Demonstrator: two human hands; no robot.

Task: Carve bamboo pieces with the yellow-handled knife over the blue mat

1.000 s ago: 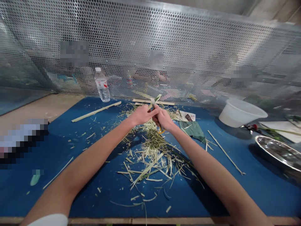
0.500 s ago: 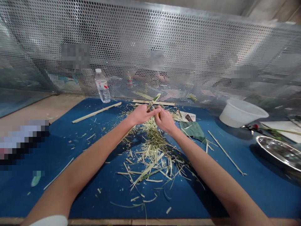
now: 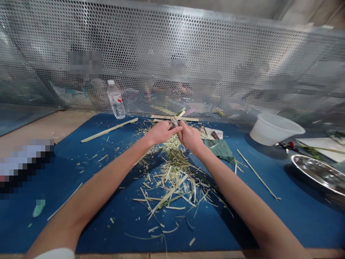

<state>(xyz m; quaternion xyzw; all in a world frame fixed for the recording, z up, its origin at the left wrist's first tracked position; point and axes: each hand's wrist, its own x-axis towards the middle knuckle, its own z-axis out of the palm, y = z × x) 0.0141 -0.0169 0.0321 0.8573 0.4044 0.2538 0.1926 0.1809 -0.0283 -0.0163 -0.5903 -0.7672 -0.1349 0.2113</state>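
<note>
My left hand (image 3: pixel 160 132) pinches a short green and pale bamboo strip (image 3: pixel 178 116) whose tip sticks up and away from me. My right hand (image 3: pixel 190 136) is closed right beside it, fingers meeting the left hand's at the strip; it grips something small that I cannot make out. Both hands hover over a heap of pale bamboo shavings (image 3: pixel 175 172) on the blue mat (image 3: pixel 67 169).
A water bottle (image 3: pixel 116 99) stands at the back left by the perforated metal screen (image 3: pixel 188 54). Long bamboo slats (image 3: pixel 109 129) lie on the mat. A white bowl (image 3: pixel 275 128) and a steel tray (image 3: pixel 319 172) sit at the right. A green cloth (image 3: pixel 219 149) lies near my right hand.
My hands have stayed together at the strip; the right hand shifted slightly up along it and the strip's tip tilted a little. The yellow thing seen under my right hand is now hidden.
</note>
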